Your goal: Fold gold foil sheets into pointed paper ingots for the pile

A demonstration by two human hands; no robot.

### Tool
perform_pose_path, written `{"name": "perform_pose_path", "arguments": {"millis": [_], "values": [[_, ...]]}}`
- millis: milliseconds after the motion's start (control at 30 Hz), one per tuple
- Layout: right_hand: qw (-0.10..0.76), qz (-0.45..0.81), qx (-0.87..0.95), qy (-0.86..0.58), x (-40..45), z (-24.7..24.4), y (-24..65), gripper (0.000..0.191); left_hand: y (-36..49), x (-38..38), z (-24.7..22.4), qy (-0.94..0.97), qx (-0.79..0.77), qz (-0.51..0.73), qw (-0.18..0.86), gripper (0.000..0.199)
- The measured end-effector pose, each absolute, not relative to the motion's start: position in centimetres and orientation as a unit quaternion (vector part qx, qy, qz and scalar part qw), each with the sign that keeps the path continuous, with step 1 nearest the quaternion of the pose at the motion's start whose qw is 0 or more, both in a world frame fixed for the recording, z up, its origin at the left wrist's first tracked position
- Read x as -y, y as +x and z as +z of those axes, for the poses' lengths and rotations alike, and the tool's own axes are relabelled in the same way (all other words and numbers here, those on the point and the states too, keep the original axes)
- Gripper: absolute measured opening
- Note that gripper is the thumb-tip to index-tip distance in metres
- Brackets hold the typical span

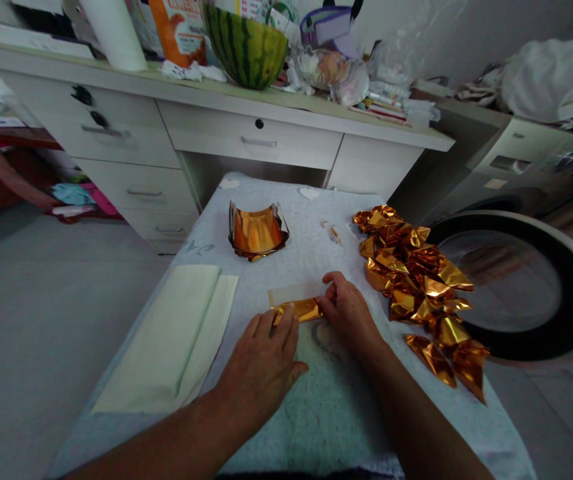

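A small sheet of gold foil (307, 310) with a pale strip along its far edge lies on the cloth-covered table (296, 260). My left hand (262, 363) presses flat on the foil's left end, fingers stretched and the thumb apart. At the right end, my right hand (347, 311) pinches the foil between thumb and fingers. Beyond the hands stands a curved stack of gold foil sheets (258, 233). Folded gold foil pieces (406, 267) are heaped on the table's right side. Pale green paper sheets (166, 340) lie to the left.
Small scraps (335, 233) lie toward the table's back. Behind is a counter (246, 97) bearing a cut watermelon (247, 50), an orange packet (179, 33) and plastic bags. A washing machine (511, 157) with its round door (511, 287) swung open stands at the right.
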State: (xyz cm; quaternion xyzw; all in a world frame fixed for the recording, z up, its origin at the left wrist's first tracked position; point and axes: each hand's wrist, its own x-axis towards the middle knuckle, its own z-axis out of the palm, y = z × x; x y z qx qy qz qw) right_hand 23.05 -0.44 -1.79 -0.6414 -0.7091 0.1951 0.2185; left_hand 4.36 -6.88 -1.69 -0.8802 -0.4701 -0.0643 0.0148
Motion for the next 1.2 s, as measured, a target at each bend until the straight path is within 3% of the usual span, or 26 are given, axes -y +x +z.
{"name": "perform_pose_path", "arguments": {"millis": [167,233,367,767,1000,1200], "values": [[0.277,0.105,0.729,-0.616,1.4,-0.4,22.8,0.02,4.3,6.9,-1.7,-0.88,0.471,-0.069,0.004,0.062],[0.3,0.129,0.761,-0.561,2.1,0.3,22.0,0.015,4.3,6.8,-1.7,-0.877,0.474,-0.074,0.002,0.064],[0.236,0.213,0.797,-0.513,3.0,0.2,20.5,0.018,4.5,6.7,-1.8,-0.877,0.473,-0.081,0.004,0.062],[0.155,0.16,0.772,-0.595,2.7,-1.3,19.1,0.005,2.7,7.8,-3.2,-0.882,0.459,-0.094,0.042,0.049],[0.111,0.107,0.753,-0.64,3.2,-0.7,17.6,0.026,1.9,8.3,-3.0,-0.878,0.465,-0.08,0.081,0.044],[0.105,0.07,0.75,-0.649,3.5,-1.1,17.3,0.03,2.1,8.2,-2.9,-0.885,0.45,-0.085,0.084,0.046]]}}
